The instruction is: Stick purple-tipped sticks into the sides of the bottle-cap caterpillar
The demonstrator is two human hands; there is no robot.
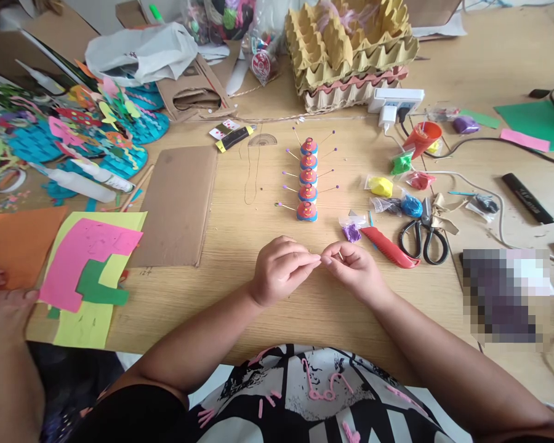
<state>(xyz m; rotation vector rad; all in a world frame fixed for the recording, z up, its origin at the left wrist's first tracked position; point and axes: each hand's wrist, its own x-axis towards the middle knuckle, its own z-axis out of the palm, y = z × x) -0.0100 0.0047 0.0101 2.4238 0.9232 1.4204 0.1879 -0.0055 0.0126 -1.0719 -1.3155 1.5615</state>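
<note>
My left hand (284, 269) and my right hand (353, 267) meet fingertip to fingertip above the table near its front edge. Both are closed in a pinch; whatever lies between the fingers is too small to make out. Just beyond them stands a row of several small clay figures (308, 177), red on top and blue below, with yellow smiling faces. Thin sticks with purple ball tips spread out from both sides of the row. A lump of purple clay (351, 232) and a red utility knife (390, 247) lie right of my right hand.
Black-handled scissors (425, 231) and bagged clay, such as a yellow lump (380, 186), lie to the right. Cardboard (178, 206) and coloured paper (90, 264) are left, beside another person's hand (7, 301). Egg trays (351, 55) and a power strip (397, 98) stand behind.
</note>
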